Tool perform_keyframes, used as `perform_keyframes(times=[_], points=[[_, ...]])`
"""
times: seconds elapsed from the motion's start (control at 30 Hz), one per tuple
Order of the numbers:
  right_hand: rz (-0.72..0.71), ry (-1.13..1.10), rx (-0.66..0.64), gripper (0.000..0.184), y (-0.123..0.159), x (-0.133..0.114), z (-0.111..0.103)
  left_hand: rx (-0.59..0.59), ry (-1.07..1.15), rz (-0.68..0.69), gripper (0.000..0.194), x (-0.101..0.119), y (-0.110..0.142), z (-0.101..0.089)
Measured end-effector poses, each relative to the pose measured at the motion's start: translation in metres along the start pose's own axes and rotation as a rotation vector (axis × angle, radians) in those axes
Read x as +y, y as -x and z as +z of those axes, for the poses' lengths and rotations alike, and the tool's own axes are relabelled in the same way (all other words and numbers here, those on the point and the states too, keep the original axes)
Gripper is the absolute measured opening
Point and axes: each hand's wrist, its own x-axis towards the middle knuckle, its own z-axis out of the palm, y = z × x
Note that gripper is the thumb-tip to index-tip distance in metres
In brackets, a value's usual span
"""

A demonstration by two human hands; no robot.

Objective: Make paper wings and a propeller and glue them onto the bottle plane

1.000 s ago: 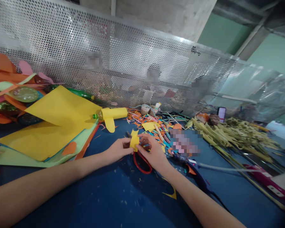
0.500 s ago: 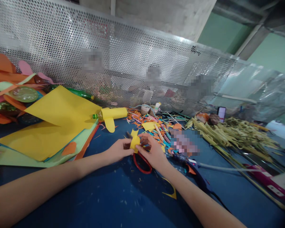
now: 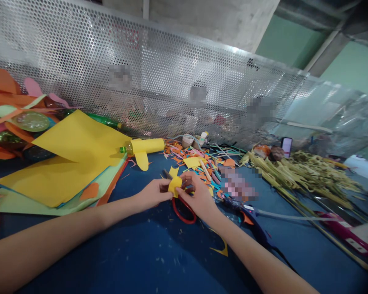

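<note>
A small curved piece of yellow paper (image 3: 174, 186) is pinched between my two hands. My left hand (image 3: 155, 193) grips its left edge with thumb and fingers. On the other side my right hand (image 3: 198, 197) holds the right edge, its thumb against the paper. Red-handled scissors (image 3: 185, 211) lie on the table beneath the hands, their blades partly hidden. Beyond the hands lies a bottle wrapped in yellow paper (image 3: 149, 145), with a rounded yellow flap sticking out and a green cap.
Yellow sheets (image 3: 64, 163) lie at left, near decorated bottles (image 3: 21, 118). Colourful paper scraps (image 3: 199, 159) spread ahead. A glue gun (image 3: 254, 224) rests at right, before dried husks (image 3: 313, 175), a phone (image 3: 286, 147) and a magenta power strip (image 3: 349, 237). Perforated metal mesh (image 3: 171, 69) stands behind.
Both hands stay almost in place, still holding the yellow paper piece, which has shifted very slightly. Nothing else on the table has visibly moved.
</note>
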Motion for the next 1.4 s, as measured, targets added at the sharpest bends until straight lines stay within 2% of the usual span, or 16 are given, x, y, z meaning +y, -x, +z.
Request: perform_keyframes(times=[0.37, 0.57, 0.8, 1.13, 1.23, 1.4], points=[[-0.035, 0.146, -0.008, 0.022, 0.001, -0.0022, 0.0, 0.01, 0.001, -0.02, 0.023, 0.0028, 0.0006, 0.0006], [-0.068, 0.312, 0.018, 0.02, 0.0004, -0.0032, -0.0023, 0.001, -0.006, -0.026, 0.022, 0.0045, 0.001, 0.0008], [-0.2, 0.459, 0.065, 0.025, -0.0006, -0.0006, -0.0032, -0.002, -0.012, -0.028, 0.019, 0.0021, 0.0006, 0.0009], [-0.227, 0.37, 0.081, 0.031, -0.0012, -0.0021, -0.0044, 0.039, 0.019, -0.005, 0.027, -0.0025, -0.0006, -0.0004], [-0.215, 0.369, 0.076, 0.027, -0.0011, -0.0012, -0.0041, 0.048, 0.025, 0.003, 0.026, -0.0016, -0.0008, -0.0004], [-0.058, 0.147, 0.048, 0.015, -0.0019, 0.0011, -0.0022, 0.089, 0.051, 0.012, 0.026, 0.0021, -0.0004, -0.0004]])
